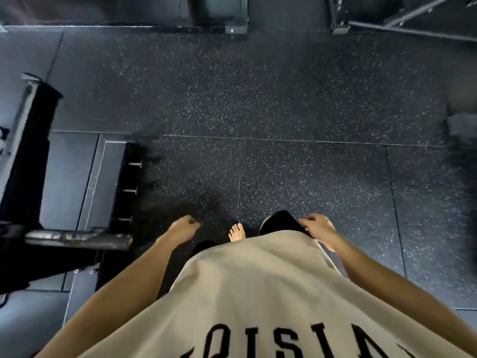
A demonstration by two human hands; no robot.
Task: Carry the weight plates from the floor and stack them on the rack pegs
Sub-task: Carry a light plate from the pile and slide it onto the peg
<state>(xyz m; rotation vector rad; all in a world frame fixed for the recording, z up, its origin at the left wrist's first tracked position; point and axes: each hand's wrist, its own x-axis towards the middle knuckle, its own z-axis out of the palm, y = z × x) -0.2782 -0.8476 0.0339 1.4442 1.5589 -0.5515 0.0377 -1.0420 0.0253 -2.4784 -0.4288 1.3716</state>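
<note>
- L hand hangs at the side, fingers loosely curled, holding nothing – reads as a walking swing, not a grip.
- R hand same: loose curl, nothing in it, hanging just in front of the beige shirt hem, by the dark shorts.
- One bare foot shows between the hands, just past the shirt hem, toes pointing fwd. Looks like mid-step; other foot hidden.
- Speckled rubber floor ahead of the foot: no weight plates visible anywhere on it.
- Barbell sleeve sticks out left of the L hand, near it but not touching; bare end, no plate on it.
- Beyond the sleeve, further left: dark frame w/ short pegs jutting toward the open floor, all unloaded. Probably plate or band storage – can't tell which.
- Far from the foot, top edge: more rack feet and steel bars, blurred.
- Judgement: both hands free b/c person is between loads – walking to fetch a plate. Plates out of view, so where the next one lies can't be told.
</note>
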